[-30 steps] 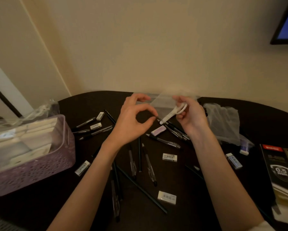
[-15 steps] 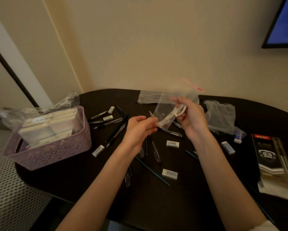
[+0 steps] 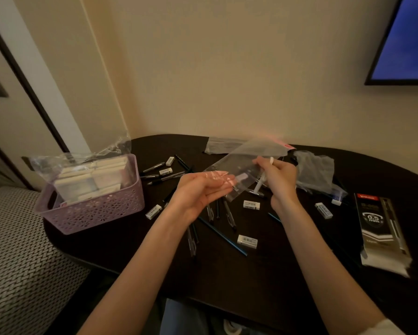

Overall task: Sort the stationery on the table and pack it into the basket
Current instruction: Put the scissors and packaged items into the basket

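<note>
Right hand (image 3: 279,176) grips clear zip bag (image 3: 245,165) and white scissors (image 3: 260,184) above bench (image 3: 227,269); left hand (image 3: 200,192) flat, fingers straight, under bag. Pen box (image 3: 382,228) reads "0.5 mm".

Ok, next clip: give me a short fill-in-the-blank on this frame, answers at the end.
1. The lilac basket stands on the person's ____ side of the table.
2. The right hand holds a white pair of ____ along with a clear plastic bag.
3. The box at the table's right edge is marked ____ mm.
4. The left hand lies with its fingers ____.

Answers: left; scissors; 0.5; straight
</note>
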Demonstrator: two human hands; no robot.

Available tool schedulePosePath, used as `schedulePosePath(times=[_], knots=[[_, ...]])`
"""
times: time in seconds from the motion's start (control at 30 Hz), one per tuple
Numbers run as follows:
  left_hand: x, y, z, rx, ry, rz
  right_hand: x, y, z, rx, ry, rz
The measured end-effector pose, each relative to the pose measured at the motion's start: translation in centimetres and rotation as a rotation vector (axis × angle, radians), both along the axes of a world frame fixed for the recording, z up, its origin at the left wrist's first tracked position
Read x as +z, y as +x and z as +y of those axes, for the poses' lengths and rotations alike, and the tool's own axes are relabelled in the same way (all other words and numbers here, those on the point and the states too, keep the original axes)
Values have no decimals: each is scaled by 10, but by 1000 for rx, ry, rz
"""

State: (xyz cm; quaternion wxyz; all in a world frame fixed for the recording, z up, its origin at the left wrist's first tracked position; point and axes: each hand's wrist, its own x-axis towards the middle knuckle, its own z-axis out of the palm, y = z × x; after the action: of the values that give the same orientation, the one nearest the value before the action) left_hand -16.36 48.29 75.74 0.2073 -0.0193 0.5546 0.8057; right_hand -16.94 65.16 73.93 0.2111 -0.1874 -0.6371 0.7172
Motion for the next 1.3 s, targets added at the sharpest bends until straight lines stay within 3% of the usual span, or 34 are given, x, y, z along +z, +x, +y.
schedulePosePath(times=[0.17, 0.27, 0.37, 0.47, 0.73, 0.87, 1.1, 1.3], knots=[[3, 13, -1, 92, -199, 178, -6, 8, -6, 62, 104, 9], [2, 17, -4, 120, -218, 215, -9, 11, -8, 101, 135, -42], [1, 16, -13, 190, -208, 216, -11, 16, -7, -51, 144, -32], [0, 12, -22, 311, -258, 249, -6, 28, -5, -137, 261, 102], [-9, 11, -23, 435, -269, 173, 18, 59, -25, 186, 711, 485], [-10, 16, -21, 410, -208, 94, 18, 70, -29, 341, 646, 587], [-9, 26, -12, 389, -153, 55, 13, 79, -32, 511, 512, 562], [-12, 25, -11, 436, -164, 77, 6, 87, -36, 613, 606, 573]])
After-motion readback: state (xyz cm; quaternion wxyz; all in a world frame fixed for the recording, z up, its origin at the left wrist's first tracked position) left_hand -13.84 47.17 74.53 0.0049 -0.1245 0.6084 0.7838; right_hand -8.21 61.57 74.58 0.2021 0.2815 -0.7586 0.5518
